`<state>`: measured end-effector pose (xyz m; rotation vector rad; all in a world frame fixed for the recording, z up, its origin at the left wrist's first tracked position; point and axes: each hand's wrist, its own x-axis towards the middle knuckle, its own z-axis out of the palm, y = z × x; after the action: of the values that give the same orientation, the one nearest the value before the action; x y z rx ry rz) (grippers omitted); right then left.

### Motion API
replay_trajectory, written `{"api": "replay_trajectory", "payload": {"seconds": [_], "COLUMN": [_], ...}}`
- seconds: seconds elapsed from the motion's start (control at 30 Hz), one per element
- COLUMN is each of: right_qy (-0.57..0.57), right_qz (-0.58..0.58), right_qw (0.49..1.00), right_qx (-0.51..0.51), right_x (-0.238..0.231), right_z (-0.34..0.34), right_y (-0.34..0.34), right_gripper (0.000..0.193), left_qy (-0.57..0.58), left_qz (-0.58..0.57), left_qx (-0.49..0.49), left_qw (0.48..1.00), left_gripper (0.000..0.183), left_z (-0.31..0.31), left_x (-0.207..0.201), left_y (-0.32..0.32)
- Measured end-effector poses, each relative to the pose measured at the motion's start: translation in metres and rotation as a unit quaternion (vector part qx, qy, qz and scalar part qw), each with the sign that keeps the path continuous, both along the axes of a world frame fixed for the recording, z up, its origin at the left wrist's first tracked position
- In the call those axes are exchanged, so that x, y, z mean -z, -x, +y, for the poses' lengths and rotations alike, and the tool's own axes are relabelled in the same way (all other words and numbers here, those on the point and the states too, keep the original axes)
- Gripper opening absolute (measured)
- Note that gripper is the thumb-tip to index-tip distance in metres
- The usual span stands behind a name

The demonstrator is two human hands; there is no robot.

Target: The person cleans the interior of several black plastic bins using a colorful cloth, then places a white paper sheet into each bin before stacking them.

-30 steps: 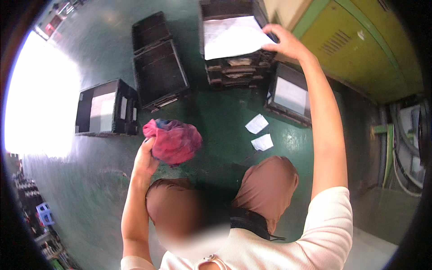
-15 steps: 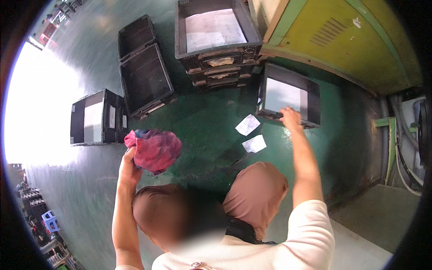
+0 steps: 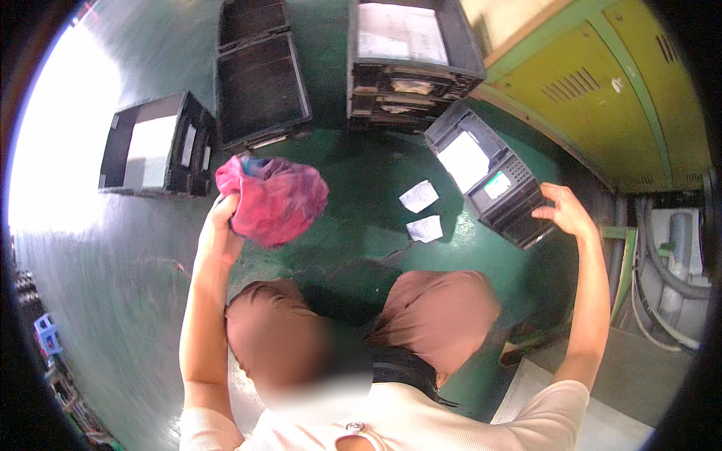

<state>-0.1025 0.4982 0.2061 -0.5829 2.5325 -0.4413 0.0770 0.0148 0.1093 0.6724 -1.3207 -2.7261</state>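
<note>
My left hand point(image 3: 220, 225) is raised in front of me and grips a crumpled pink and red cloth point(image 3: 272, 197). My right hand point(image 3: 565, 213) holds the near edge of a black plastic crate point(image 3: 492, 177), which is tilted up off the green floor and has a white sheet inside. Two small white paper slips point(image 3: 421, 210) lie on the floor between my hands. My knees in brown trousers point(image 3: 440, 312) show below.
A stack of black crates point(image 3: 410, 64) with a white sheet on top stands ahead. Two empty black crates point(image 3: 259, 79) are at its left, and another black crate point(image 3: 154, 146) with a white sheet is farther left. A green-yellow metal cabinet point(image 3: 602, 90) is on the right.
My right hand came down from the top of the crate stack to the crate at the right and tipped it up. My left hand lifted the cloth higher.
</note>
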Motion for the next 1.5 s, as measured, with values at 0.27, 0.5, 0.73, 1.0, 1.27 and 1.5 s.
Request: {"api": "replay_trajectory", "payload": {"seconds": [0.27, 0.5, 0.73, 1.0, 1.27, 1.5], "right_qy": [-0.061, 0.134, 0.329, 0.319, 0.254, 0.061], "right_qz": [0.009, -0.061, -0.319, 0.09, 0.268, 0.375], "right_qw": [0.972, 0.944, 0.883, 0.944, 0.928, 0.914], "right_qx": [-0.229, -0.295, -0.102, -0.001, -0.045, -0.145], "right_x": [-0.011, 0.009, 0.102, 0.126, 0.016, 0.027], "right_z": [-0.173, -0.248, -0.268, -0.237, -0.249, -0.254], "right_y": [-0.059, -0.072, -0.001, 0.045, -0.036, -0.068], "right_gripper": [0.034, 0.033, 0.012, 0.01, 0.01, 0.027], "left_qy": [0.032, 0.244, 0.143, 0.454, 0.487, 0.496], "left_qz": [0.021, -0.051, -0.049, 0.132, 0.041, -0.017], "left_qx": [-0.071, -0.109, 0.037, 0.086, 0.115, 0.104], "left_qw": [0.997, 0.962, 0.988, 0.877, 0.865, 0.862], "left_gripper": [0.026, 0.024, 0.028, 0.045, 0.048, 0.049], "left_z": [-0.062, -0.077, -0.042, 0.026, 0.032, 0.037], "left_x": [0.022, 0.018, 0.009, -0.001, -0.016, -0.014], "left_y": [-0.02, -0.03, -0.031, -0.002, 0.02, 0.018]}}
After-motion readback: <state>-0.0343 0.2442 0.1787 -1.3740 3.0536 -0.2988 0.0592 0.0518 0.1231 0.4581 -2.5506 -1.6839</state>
